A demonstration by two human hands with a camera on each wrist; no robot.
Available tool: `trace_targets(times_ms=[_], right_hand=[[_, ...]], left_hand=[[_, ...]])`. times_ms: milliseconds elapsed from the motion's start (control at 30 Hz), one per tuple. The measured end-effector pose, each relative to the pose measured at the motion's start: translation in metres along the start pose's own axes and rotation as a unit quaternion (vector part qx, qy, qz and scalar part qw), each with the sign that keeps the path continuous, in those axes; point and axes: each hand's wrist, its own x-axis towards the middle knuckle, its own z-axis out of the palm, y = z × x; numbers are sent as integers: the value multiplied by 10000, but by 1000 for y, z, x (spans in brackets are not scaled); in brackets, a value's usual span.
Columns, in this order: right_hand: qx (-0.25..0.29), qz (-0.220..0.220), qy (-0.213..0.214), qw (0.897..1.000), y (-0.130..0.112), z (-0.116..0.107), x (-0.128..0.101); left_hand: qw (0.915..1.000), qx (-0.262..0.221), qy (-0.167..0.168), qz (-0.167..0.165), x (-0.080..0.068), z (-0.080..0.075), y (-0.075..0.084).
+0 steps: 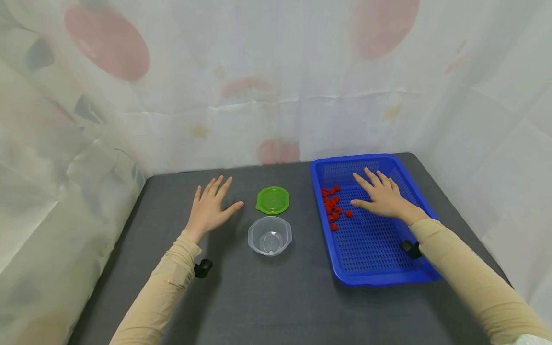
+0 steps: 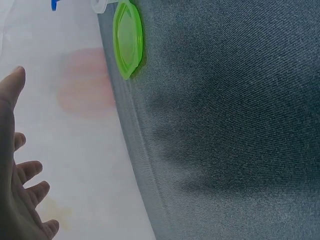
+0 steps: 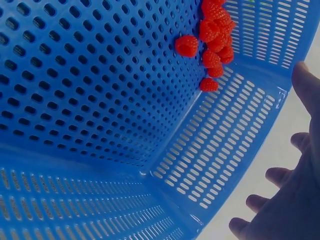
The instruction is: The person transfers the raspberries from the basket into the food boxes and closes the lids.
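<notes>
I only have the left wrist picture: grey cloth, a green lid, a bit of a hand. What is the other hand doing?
Observer: The right hand lies open inside a blue basket, fingers spread.
Operator: Anything in that basket?
Observer: Yes, small red raspberries heaped along its left side, beside the thumb.
Operator: Does the green lid belong to something?
Observer: Perhaps. A clear plastic bowl stands uncovered just in front of it, empty.
Operator: And the left hand?
Observer: Open, palm down over the grey table, left of the lid.
</notes>
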Motion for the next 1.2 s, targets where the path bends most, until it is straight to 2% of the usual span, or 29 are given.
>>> trace_targets(times_ms=[300, 433, 833, 1033, 1200], right_hand=[[193, -235, 148, 9994, -1, 4, 1], [400, -320, 135, 9986, 0, 7, 4], [508, -553, 47, 9972, 3, 15, 11], [644, -659, -99, 9957, 7, 20, 13], [714, -729, -340, 9942, 9, 25, 16]], left_hand=[[9989, -60, 427, 166, -4, 1, 0], [9987, -114, 478, 156, -7, 3, 1], [9980, -614, 151, -76, -22, 8, 5], [9962, -852, -170, -26, -28, 14, 10], [9949, -969, -252, 109, -34, 19, 16]])
